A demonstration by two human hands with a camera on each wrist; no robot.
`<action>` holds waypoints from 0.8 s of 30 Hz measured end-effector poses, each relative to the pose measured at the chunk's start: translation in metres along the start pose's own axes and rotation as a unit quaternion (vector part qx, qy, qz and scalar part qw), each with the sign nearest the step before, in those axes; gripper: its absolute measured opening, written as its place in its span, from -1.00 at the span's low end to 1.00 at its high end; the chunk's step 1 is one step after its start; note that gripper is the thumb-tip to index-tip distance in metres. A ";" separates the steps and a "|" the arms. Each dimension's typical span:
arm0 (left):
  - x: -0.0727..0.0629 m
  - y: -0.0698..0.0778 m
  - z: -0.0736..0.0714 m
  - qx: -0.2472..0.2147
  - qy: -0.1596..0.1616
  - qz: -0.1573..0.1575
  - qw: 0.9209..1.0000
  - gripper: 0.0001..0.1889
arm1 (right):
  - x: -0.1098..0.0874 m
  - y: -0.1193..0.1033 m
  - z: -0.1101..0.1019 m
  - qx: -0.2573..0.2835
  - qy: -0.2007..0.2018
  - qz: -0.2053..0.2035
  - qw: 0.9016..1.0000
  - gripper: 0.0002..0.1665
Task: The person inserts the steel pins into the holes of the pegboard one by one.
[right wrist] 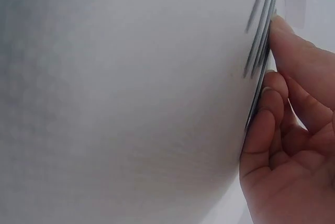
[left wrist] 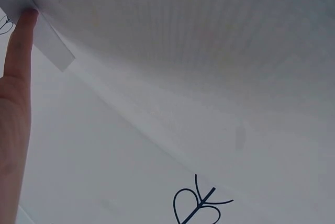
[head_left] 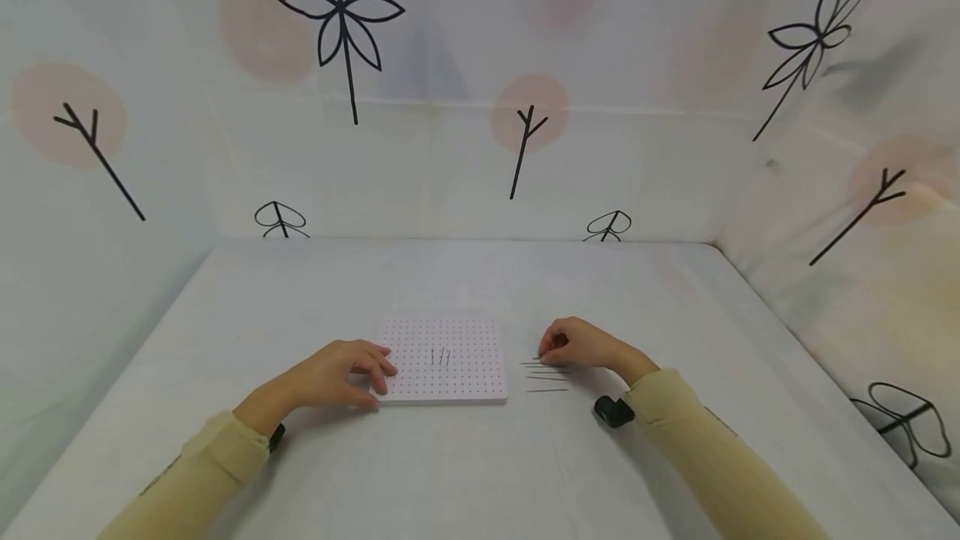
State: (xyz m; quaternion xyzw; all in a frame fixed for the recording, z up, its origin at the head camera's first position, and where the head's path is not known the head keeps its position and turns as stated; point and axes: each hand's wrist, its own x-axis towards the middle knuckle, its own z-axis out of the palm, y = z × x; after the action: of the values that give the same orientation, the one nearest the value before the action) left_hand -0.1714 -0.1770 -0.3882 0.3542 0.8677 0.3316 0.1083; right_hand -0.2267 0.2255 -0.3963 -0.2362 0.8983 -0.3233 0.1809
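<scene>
My left hand [head_left: 337,373] rests at the left edge of a white pegboard [head_left: 480,386] dotted with rows of small holes. Its fingers lie over the board's top, and a fingertip touches the board's side [left wrist: 49,46] in the left wrist view. Three thin dark pins [head_left: 442,357] stand in the middle of the board. To the board's right, my right hand [head_left: 581,344] reaches down with bent fingers. Its thumb and fingertips are right at one thin dark pin [right wrist: 256,98]; I cannot tell whether they pinch it. Several more pins [head_left: 547,377] lie roughly parallel on the table beside it.
White cloth covers the table [head_left: 465,473]. Behind and beside it hangs a pale curtain [head_left: 435,165] printed with flowers and twigs. A small black device [head_left: 613,412] sits at my right wrist, and another [head_left: 277,437] at my left.
</scene>
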 end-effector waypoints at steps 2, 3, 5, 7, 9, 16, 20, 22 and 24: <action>0.000 0.000 0.000 -0.002 0.000 -0.001 1.000 -0.84 | 0.000 0.000 0.000 0.000 0.001 0.004 1.000 -0.89; 0.000 0.000 0.000 -0.002 0.000 0.000 1.000 -0.84 | 0.001 0.000 0.000 0.001 0.001 0.007 1.000 -0.90; 0.000 0.000 0.001 -0.001 0.000 0.001 1.000 -0.84 | 0.001 -0.001 0.000 0.004 -0.001 0.011 1.000 -0.90; 0.000 0.000 0.001 0.002 0.000 0.005 1.000 -0.84 | 0.001 -0.002 0.000 0.007 -0.001 0.015 1.000 -0.91; 0.000 -0.001 0.001 0.004 -0.001 0.005 1.000 -0.85 | 0.001 -0.002 0.001 0.008 -0.001 0.015 1.000 -0.91; 0.000 0.000 0.001 0.006 0.001 0.007 1.000 -0.84 | 0.000 0.000 0.002 0.009 -0.003 0.011 1.000 -0.90; 0.000 0.000 0.001 0.006 0.003 0.011 1.000 -0.84 | 0.001 0.000 0.003 0.011 -0.001 0.012 1.000 -0.90; 0.000 0.000 0.000 0.007 0.003 0.010 1.000 -0.84 | 0.001 0.000 0.003 0.015 -0.001 0.014 1.000 -0.89; 0.000 0.000 0.000 0.008 0.003 0.008 1.000 -0.84 | 0.000 -0.001 0.002 0.019 -0.001 0.018 1.000 -0.88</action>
State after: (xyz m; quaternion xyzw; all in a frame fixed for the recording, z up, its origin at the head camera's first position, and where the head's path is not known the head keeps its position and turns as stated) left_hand -0.1712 -0.1770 -0.3880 0.3610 0.8678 0.3262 0.1006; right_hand -0.2252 0.2236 -0.3972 -0.2165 0.8959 -0.3371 0.1918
